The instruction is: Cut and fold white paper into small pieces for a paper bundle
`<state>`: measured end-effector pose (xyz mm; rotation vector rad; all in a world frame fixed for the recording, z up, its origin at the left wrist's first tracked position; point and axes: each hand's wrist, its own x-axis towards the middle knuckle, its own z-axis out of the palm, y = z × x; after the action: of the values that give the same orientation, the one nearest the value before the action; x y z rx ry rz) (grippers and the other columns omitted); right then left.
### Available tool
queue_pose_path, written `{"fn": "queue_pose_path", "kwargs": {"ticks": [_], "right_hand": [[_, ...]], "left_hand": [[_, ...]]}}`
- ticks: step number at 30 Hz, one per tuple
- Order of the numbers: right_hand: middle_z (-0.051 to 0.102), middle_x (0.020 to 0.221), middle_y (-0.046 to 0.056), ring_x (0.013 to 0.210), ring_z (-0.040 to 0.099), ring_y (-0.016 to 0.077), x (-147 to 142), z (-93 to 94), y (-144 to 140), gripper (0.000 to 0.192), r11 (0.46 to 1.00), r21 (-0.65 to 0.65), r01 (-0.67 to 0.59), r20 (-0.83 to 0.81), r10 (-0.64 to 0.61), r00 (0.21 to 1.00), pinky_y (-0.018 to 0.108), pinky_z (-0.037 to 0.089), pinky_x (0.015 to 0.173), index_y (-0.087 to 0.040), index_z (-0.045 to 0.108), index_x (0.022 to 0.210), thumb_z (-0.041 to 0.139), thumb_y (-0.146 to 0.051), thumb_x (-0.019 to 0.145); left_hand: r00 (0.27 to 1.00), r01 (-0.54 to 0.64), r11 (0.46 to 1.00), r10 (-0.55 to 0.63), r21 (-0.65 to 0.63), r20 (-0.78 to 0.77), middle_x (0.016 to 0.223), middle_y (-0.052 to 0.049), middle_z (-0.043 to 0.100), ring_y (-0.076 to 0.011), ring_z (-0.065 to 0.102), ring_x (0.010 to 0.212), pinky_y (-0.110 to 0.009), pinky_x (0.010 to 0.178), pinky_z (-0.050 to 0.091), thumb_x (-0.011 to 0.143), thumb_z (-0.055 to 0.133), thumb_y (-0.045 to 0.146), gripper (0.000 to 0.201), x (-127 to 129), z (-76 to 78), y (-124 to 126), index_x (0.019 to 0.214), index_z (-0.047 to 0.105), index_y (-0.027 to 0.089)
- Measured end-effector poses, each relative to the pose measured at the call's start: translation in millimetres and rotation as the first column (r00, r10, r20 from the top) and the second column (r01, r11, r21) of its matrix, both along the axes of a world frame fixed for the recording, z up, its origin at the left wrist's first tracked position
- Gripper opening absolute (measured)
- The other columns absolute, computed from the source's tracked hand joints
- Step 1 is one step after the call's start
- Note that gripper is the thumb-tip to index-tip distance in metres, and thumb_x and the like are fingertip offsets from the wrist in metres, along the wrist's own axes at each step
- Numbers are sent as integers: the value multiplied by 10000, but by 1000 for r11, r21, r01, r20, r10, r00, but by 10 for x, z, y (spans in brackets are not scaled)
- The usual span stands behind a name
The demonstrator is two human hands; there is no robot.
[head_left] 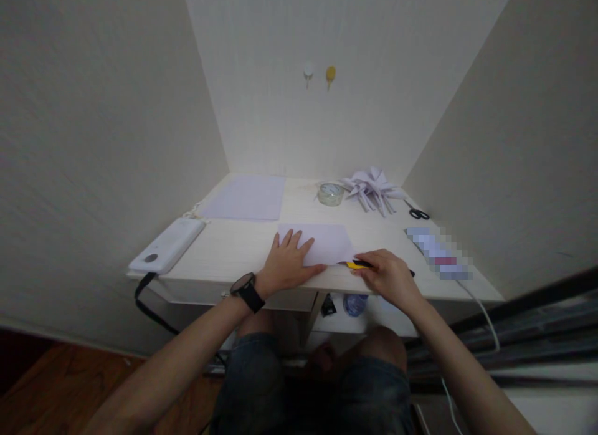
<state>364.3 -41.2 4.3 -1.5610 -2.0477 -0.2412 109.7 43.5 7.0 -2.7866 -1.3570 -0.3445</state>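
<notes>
My left hand (290,262) lies with its fingers spread on a folded sheet of white paper (329,243), pressing it to the desktop. The paper's right end narrows at an angle. In my right hand (390,274) is a yellow and black utility knife (359,265), held low over the desk. Its blade points left and meets the near edge of the paper, close to my left thumb. Whether the blade is inside the fold I cannot tell.
A stack of paper (247,198) lies at the back left, above a white power bank (167,247). Clear tape (330,194), a folded-paper piece with many points (372,189), black scissors (418,214) and a blurred-out phone-like object (439,253) are at the back and right. Walls enclose the white desk (233,251).
</notes>
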Motion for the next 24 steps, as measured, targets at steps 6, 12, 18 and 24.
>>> {"fn": "queue_pose_path", "kwargs": {"ticks": [6, 12, 18, 24], "right_hand": [[775, 913, 92, 835, 699, 234, -4, -14, -1, 203, 984, 129, -125, -3, 126, 992, 352, 543, 783, -165, 755, 988, 684, -311, 866], [775, 932, 95, 833, 689, 238, 17, -10, -96, 219, 987, 162, -4, 104, -13, 994, 353, 501, 785, -175, 757, 1010, 628, -320, 907], [771, 950, 105, 849, 673, 245, -31, -89, -163, 261, 980, 179, 86, 106, -106, 989, 363, 463, 781, -157, 745, 1051, 585, -324, 929], [766, 955, 92, 879, 659, 243, -77, -92, -181, 243, 981, 168, 94, 121, -115, 986, 347, 427, 788, -164, 743, 1007, 604, -345, 925]], "left_hand": [[1000, -25, 1000, 25, -3, -1, 1541, -160, 384, -406, 300, 1432, -615, 1139, 197, 834, 270, 818, 855, 23, 25, -19, 1470, 439, 272], [998, -63, 997, 63, 46, 2, 1509, -175, 423, -444, 354, 1382, -653, 1085, 239, 847, 319, 789, 805, 69, 34, -84, 1444, 473, 271], [997, -78, 995, 77, 66, 28, 1468, -251, 441, -495, 360, 1347, -691, 1041, 264, 817, 359, 812, 898, 230, 56, -143, 1358, 545, 120], [992, 62, 992, -72, 107, 100, 1244, -221, 620, -350, 535, 1215, -504, 1038, 401, 884, 460, 673, 664, 446, 85, -134, 1100, 658, 77]]}}
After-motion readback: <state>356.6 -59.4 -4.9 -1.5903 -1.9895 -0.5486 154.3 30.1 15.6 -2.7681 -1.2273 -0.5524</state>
